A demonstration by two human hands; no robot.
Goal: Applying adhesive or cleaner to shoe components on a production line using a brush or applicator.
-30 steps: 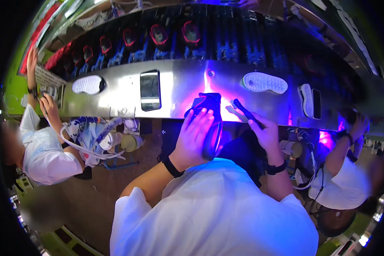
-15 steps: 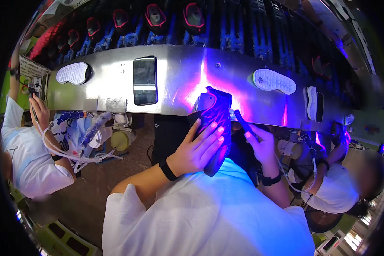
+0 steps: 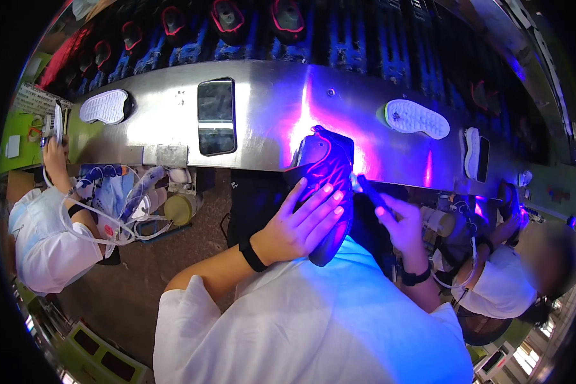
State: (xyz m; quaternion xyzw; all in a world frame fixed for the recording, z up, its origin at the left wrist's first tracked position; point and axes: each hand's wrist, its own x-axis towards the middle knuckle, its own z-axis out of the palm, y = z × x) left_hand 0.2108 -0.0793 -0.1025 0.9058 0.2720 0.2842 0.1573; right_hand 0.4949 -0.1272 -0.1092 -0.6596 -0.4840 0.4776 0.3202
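A dark shoe upper (image 3: 336, 150) with a red edging line is held upright against my front at the bench edge, lit by violet light. My left hand (image 3: 301, 221) lies across its side, fingers stretched over it and gripping it. In my right hand (image 3: 403, 224) is a slim dark-handled brush (image 3: 372, 194), pinched between thumb and fingers. Its pale tip is close to the right side of the shoe upper, near the lower edge; whether it touches, I cannot tell.
On the metal bench (image 3: 262, 115) lie a phone (image 3: 216, 116), a white sole (image 3: 105, 107) at left and another white sole (image 3: 417, 120) at right. Behind runs a conveyor (image 3: 377, 57) with several dark shoes. Co-workers sit left (image 3: 54, 243) and right (image 3: 496, 278), with pale tubes nearby.
My right hand and the brush have moved slightly down and right. My left hand stays on the shoe upper. The left co-worker's hand has shifted and now holds something flat and pale.
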